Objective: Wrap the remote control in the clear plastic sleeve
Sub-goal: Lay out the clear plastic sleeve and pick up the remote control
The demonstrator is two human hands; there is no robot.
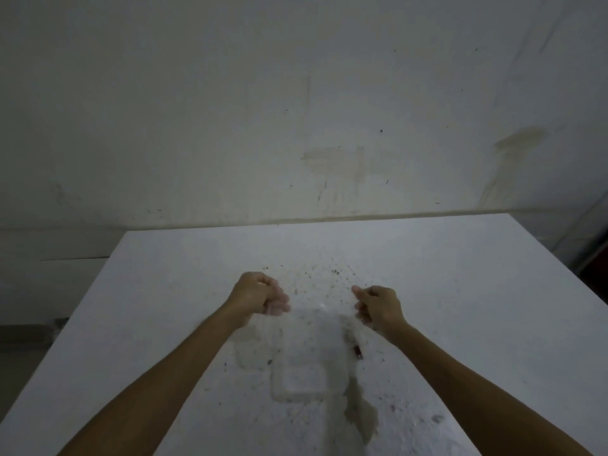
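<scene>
Two bare forearms are stretched forward over a white table (460,291), whose matte top is speckled with dark crumbs and marked by pale stains. The left hand (260,292) is curled into a loose fist with the fingers bent inward; the right hand (378,306) is likewise curled, the thumb and forefinger drawn together in a pinch. The hands are held well apart, at the same height. Between and below them a thin, clear plastic sleeve (312,353) is seen, blurred and almost invisible; its rounded rectangular outline shows faintly against the table nearer the body than the hands. It appears to be stretched from both hands, though the actual grip on its edges cannot be told. A small dark red object (358,351) lies just beside the sleeve, below the right wrist. The remote control cannot be made out. Behind the table a scuffed, stained pale wall (296,110) is seen.
</scene>
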